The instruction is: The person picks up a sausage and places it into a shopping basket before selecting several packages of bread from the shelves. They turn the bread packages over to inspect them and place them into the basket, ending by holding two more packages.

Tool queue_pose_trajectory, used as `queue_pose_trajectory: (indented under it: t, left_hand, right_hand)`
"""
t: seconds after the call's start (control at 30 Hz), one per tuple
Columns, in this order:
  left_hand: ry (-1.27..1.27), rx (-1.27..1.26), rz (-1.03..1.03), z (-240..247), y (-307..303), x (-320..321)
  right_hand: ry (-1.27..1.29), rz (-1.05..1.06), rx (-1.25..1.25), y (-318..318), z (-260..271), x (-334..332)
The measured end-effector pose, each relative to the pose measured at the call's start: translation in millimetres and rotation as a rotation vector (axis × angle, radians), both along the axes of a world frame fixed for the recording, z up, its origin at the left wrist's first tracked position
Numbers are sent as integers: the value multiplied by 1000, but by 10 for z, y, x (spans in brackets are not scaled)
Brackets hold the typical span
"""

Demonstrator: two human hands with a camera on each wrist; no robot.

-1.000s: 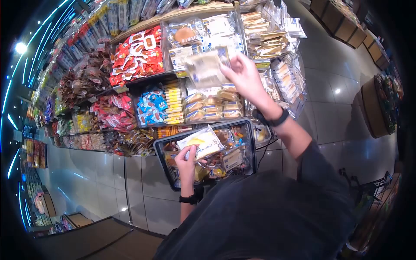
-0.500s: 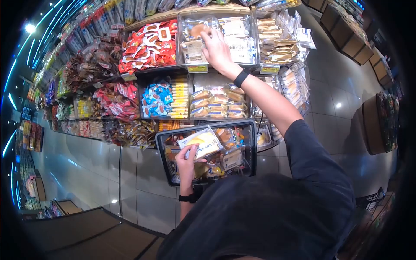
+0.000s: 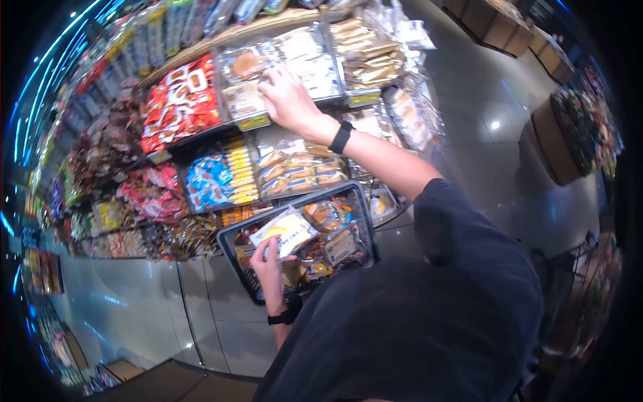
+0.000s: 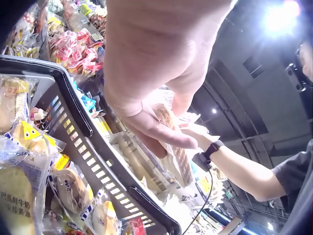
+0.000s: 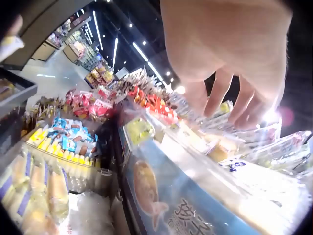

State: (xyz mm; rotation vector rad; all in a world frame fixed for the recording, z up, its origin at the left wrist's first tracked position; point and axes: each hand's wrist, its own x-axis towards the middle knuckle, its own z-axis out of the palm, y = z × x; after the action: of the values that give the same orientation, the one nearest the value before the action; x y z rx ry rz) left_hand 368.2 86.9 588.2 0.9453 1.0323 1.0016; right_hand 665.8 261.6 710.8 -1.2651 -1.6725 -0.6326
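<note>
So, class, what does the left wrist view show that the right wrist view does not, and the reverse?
Only left wrist: slots in the basket, and the black wristband on the right arm.
Only right wrist: the blue printed panel and shiny floor.
Both: the right hand, pink packets and part of the basket.
</note>
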Motion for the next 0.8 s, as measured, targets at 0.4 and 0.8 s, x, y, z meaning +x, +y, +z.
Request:
queue_pose_trajectory:
  t: [0.4,0.8]
  left_hand:
    - [62,-12,16,-76,85,-156]
    - [37,-19,35,-109,85,-67]
  right_hand:
    - [344,-470,-357,-1582,-1236,2056]
    - [1025,-699,-659,-546,-1590,3395]
